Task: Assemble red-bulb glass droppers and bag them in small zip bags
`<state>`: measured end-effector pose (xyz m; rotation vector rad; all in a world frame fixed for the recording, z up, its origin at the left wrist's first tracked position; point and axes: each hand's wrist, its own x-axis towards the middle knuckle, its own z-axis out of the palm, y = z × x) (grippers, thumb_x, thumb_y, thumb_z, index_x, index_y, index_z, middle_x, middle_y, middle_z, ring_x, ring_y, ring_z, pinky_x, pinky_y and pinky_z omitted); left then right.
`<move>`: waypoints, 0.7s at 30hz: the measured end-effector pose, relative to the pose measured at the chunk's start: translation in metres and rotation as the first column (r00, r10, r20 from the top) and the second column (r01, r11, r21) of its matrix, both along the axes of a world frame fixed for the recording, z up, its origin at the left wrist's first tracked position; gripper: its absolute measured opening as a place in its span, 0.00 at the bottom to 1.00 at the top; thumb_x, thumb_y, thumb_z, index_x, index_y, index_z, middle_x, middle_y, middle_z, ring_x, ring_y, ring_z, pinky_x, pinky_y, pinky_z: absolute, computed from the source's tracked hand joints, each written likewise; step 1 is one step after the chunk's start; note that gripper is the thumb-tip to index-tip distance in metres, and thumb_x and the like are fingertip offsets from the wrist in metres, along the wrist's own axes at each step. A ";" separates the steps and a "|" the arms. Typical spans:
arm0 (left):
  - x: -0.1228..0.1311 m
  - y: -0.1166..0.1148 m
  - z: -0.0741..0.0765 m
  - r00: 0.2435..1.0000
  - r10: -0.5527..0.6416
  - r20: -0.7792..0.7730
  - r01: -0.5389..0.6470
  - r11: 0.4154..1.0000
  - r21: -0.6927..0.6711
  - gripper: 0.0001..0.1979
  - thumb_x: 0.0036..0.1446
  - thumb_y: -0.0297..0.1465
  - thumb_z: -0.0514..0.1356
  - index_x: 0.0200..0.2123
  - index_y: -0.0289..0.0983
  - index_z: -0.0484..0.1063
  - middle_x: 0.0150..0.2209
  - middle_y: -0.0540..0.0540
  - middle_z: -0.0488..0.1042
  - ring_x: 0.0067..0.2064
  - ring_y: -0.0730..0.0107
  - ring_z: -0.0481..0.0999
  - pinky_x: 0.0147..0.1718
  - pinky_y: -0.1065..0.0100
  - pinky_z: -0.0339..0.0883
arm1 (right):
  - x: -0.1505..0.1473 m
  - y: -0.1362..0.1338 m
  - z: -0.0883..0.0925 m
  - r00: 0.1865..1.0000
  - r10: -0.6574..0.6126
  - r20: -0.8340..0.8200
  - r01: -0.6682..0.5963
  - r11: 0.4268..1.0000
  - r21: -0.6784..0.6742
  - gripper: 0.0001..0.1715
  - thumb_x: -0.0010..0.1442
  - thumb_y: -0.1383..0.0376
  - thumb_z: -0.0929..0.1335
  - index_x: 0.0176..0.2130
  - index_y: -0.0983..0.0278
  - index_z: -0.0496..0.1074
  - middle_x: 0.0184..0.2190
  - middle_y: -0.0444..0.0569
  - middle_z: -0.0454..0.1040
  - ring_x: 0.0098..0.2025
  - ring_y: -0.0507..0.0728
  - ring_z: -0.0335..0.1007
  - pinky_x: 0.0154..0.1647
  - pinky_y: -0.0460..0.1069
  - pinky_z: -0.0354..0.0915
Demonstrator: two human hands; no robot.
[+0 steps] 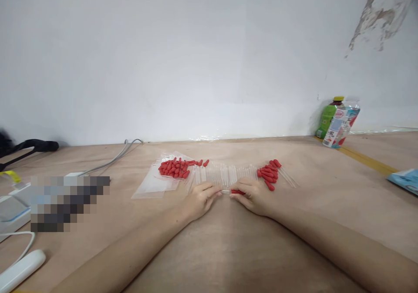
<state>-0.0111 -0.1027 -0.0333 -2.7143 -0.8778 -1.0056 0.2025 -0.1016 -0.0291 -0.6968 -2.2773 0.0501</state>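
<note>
My left hand (200, 200) pinches a thin clear tube (226, 192) near the table's middle. Facing it, my right hand (253, 196) has its fingers closed on a red rubber bulb (237, 192). The tube's end meets the bulb; how deep it sits inside is hidden by my fingers. Just behind both hands lies a row of clear dropper tubes (228, 175). A heap of loose red bulbs (173, 167) rests to the left on clear plastic bags (148, 188). Right of the row is a cluster of red-bulbed droppers (269, 172), some with clear stems (289, 177) showing.
Two bottles, one green (326, 119) and one with a printed label (341, 125), stand by the wall at right. A blue packet (405, 180) lies at the right edge. On the left are a power strip (19, 203), a grey cable (111, 160) and a white device (22, 269).
</note>
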 end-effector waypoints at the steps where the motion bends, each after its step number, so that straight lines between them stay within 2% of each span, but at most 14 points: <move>1: 0.000 0.000 0.000 1.000 -0.002 -0.001 0.002 1.000 0.002 0.10 0.58 0.29 0.50 0.40 0.35 0.69 0.30 0.45 0.72 0.32 0.72 0.70 0.32 0.71 0.65 | 0.000 0.000 0.000 1.000 -0.003 0.004 0.003 1.000 0.007 0.09 0.58 0.64 0.61 0.34 0.65 0.69 0.27 0.49 0.70 0.30 0.52 0.65 0.30 0.46 0.62; 8: 0.004 -0.003 0.003 1.000 -0.009 0.017 0.009 1.000 -0.020 0.10 0.58 0.28 0.50 0.40 0.35 0.69 0.30 0.45 0.72 0.31 0.72 0.70 0.31 0.71 0.66 | -0.004 0.002 -0.002 1.000 0.003 -0.001 -0.003 0.999 0.045 0.09 0.58 0.64 0.61 0.33 0.65 0.68 0.26 0.49 0.69 0.29 0.52 0.64 0.30 0.46 0.61; 13: 0.005 -0.002 0.002 1.000 0.000 0.005 0.000 0.999 -0.043 0.11 0.59 0.28 0.49 0.41 0.35 0.69 0.30 0.46 0.72 0.32 0.72 0.70 0.32 0.71 0.66 | -0.004 0.003 -0.001 1.000 0.015 0.003 -0.015 1.000 0.011 0.09 0.57 0.65 0.62 0.33 0.66 0.69 0.26 0.49 0.69 0.29 0.52 0.64 0.31 0.46 0.62; 17: 0.007 -0.001 0.003 0.998 0.019 0.060 -0.015 0.997 -0.069 0.11 0.59 0.30 0.49 0.40 0.36 0.69 0.31 0.46 0.72 0.32 0.72 0.71 0.32 0.71 0.66 | -0.004 0.007 0.004 0.994 0.043 -0.102 -0.055 0.990 -0.127 0.08 0.57 0.65 0.63 0.34 0.64 0.70 0.28 0.48 0.71 0.31 0.51 0.66 0.33 0.46 0.63; 21: 0.007 -0.003 0.008 0.993 0.036 0.116 -0.024 0.994 -0.105 0.12 0.59 0.32 0.50 0.43 0.36 0.68 0.34 0.45 0.73 0.35 0.71 0.71 0.35 0.69 0.66 | -0.006 0.010 0.009 0.952 -0.004 -0.306 -0.106 0.934 -0.343 0.10 0.55 0.62 0.65 0.38 0.63 0.68 0.32 0.47 0.72 0.35 0.52 0.68 0.37 0.47 0.64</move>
